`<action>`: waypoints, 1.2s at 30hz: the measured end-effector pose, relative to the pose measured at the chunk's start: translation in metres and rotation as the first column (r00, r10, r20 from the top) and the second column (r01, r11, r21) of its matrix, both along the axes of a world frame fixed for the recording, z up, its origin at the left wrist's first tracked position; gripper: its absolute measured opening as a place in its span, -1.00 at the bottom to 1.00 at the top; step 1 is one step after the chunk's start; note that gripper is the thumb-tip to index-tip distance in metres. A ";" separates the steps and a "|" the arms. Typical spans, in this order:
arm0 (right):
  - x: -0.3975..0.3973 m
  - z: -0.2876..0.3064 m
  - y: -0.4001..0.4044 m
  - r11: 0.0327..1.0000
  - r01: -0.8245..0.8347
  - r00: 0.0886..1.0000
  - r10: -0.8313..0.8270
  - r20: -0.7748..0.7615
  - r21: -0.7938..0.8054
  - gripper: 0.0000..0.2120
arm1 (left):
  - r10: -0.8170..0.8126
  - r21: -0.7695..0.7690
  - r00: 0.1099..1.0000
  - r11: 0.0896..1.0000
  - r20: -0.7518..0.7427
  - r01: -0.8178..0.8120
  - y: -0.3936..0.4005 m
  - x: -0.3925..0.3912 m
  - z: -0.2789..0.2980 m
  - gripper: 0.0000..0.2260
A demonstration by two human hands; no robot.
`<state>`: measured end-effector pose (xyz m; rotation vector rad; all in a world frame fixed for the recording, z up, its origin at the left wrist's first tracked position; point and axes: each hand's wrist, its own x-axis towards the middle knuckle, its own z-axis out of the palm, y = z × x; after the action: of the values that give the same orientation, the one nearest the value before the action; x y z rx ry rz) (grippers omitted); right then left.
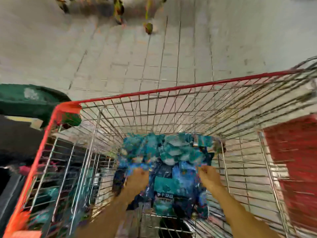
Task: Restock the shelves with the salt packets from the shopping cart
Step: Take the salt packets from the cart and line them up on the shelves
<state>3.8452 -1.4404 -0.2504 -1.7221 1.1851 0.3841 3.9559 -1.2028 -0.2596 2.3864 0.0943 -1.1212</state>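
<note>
A head-worn camera looks down into a wire shopping cart [171, 107] with a red rim, seen from above. The whole picture is smeared by motion blur, so fine detail is lost.

Inside the cart, from the centre towards 6 o'clock, lies a heap of blue and teal salt packets [169, 162]. They are piled on one another against the cart's wire floor; how many there are cannot be told through the blur.

Two bare forearms reach into the cart from 6 o'clock. The left hand [137, 177] is at the 9 o'clock edge of the heap, its fingers curled into the packets there, gripping them. The right hand [208, 176] is at the 3 o'clock edge of the heap, fingers bent and pinching the packets' edge. Between the two hands sits a teal-labelled packet [169, 188] with a dark band of unreadable print.

Beyond the cart, from 10 to 2 o'clock, stretches a pale tiled floor [154, 57]. At 9 o'clock, outside the cart's corner, is a dark green shape [30, 100], too blurred to identify. At 3 o'clock, beyond the cart's wire wall, is a red block [295, 152], also unclear. At 12 o'clock there are blurred brown and green smudges [120, 9] on the floor.
</note>
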 end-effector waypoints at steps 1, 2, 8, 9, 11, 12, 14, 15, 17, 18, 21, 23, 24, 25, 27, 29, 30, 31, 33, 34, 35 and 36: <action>0.005 -0.016 -0.002 1.000 0.009 0.999 -0.009 -0.031 0.011 -0.68 | 0.001 0.007 1.000 1.000 -0.018 -0.001 -0.003 0.003 -0.017 -0.71; 0.011 -0.032 -0.004 0.999 0.039 0.998 -0.037 -0.052 0.037 -0.68 | 0.022 0.030 0.999 0.999 -0.029 -0.021 -0.005 0.009 -0.036 -0.72; 0.058 -0.116 -0.009 0.992 -0.034 0.997 0.042 -0.064 0.123 -0.61 | -0.127 0.007 0.992 0.992 -0.015 0.127 -0.025 0.012 -0.103 -0.80; 0.058 -0.124 -0.003 0.977 -0.130 0.982 0.150 -0.111 0.166 -0.66 | -0.197 -0.025 0.979 0.980 -0.053 0.196 -0.022 0.003 -0.112 -0.83; 0.048 -0.141 0.016 0.904 -0.323 0.915 0.374 -0.153 0.281 -0.87 | -0.336 -0.034 0.941 0.942 -0.040 0.335 -0.013 -0.020 -0.136 -0.57; 0.040 -0.148 0.026 0.855 -0.400 0.876 0.463 -0.137 0.331 -0.86 | -0.366 -0.002 0.930 0.931 -0.026 0.366 -0.012 -0.029 -0.145 -0.52; 0.020 -0.160 0.043 0.790 -0.489 0.830 0.552 -0.081 0.369 -0.76 | -0.321 0.027 0.947 0.947 -0.011 0.322 -0.012 -0.042 -0.159 -0.57; 0.011 -0.164 0.048 0.801 -0.495 0.837 0.543 -0.063 0.336 -0.75 | -0.273 0.019 0.962 0.962 -0.011 0.273 -0.012 -0.047 -0.165 -0.62; -0.007 -0.174 0.054 0.849 -0.485 0.868 0.497 -0.003 0.209 -0.82 | -0.184 -0.021 0.982 0.983 -0.036 0.183 -0.012 -0.053 -0.170 -0.67; -0.014 -0.177 0.055 0.846 -0.509 0.858 0.514 0.010 0.160 -0.84 | -0.160 -0.044 0.986 0.987 -0.045 0.158 -0.011 -0.056 -0.173 -0.66; -0.023 -0.175 0.056 0.831 -0.540 0.841 0.539 0.050 0.132 -0.83 | -0.017 -0.157 0.983 0.988 -0.181 -0.012 -0.009 -0.060 -0.167 -0.54; -0.017 -0.165 0.049 0.850 -0.498 0.867 0.483 0.120 0.175 -0.77 | 0.164 -0.224 0.955 0.949 -0.247 -0.221 -0.011 -0.053 -0.154 -0.64; -0.011 -0.158 0.043 0.846 -0.490 0.871 0.467 0.152 0.211 -0.75 | 0.229 -0.276 0.938 0.913 -0.260 -0.299 -0.011 -0.047 -0.146 -0.73; -0.003 -0.149 0.036 0.836 -0.488 0.872 0.458 0.173 0.251 -0.76 | 0.247 -0.320 0.925 0.886 -0.290 -0.337 -0.010 -0.041 -0.138 -0.71; 0.017 -0.130 0.021 0.814 -0.461 0.887 0.427 0.175 0.353 -0.85 | 0.163 -0.408 0.901 0.849 -0.403 -0.336 -0.010 -0.033 -0.125 -0.68; 0.040 -0.111 0.007 0.779 -0.402 0.913 0.380 0.147 0.482 -0.89 | -0.007 -0.484 0.895 0.843 -0.446 -0.234 -0.013 -0.031 -0.117 -0.61; 0.051 -0.103 0.002 0.763 -0.369 0.925 0.357 0.130 0.530 -0.89 | -0.024 -0.519 0.895 0.821 -0.446 -0.237 -0.015 -0.031 -0.117 -0.56; 0.060 -0.096 -0.001 0.754 -0.337 0.935 0.338 0.107 0.564 -0.89 | 0.005 -0.526 0.889 0.805 -0.459 -0.276 -0.019 -0.029 -0.117 -0.55; 0.077 -0.088 -0.006 0.755 -0.305 0.944 0.319 0.081 0.580 -0.94 | 0.086 -0.503 0.895 0.801 -0.439 -0.323 -0.024 -0.025 -0.114 -0.64; 0.085 -0.084 -0.007 0.776 -0.282 0.955 0.287 0.082 0.564 -0.90 | 0.118 -0.482 0.908 0.816 -0.401 -0.319 -0.026 -0.021 -0.111 -0.72; 0.093 -0.082 -0.009 0.823 -0.223 0.974 0.208 0.088 0.522 -0.84 | 0.160 -0.454 0.907 0.823 -0.390 -0.340 -0.025 -0.018 -0.109 -0.81; 0.101 -0.082 -0.012 0.901 -0.145 0.988 0.111 0.107 0.409 -0.76 | 0.222 -0.426 0.896 0.819 -0.384 -0.385 -0.024 -0.016 -0.107 -0.89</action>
<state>3.9458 -1.4525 -0.3327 -1.4281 0.8570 0.5961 3.9401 -1.2270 -0.3663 1.6522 0.2623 -1.1908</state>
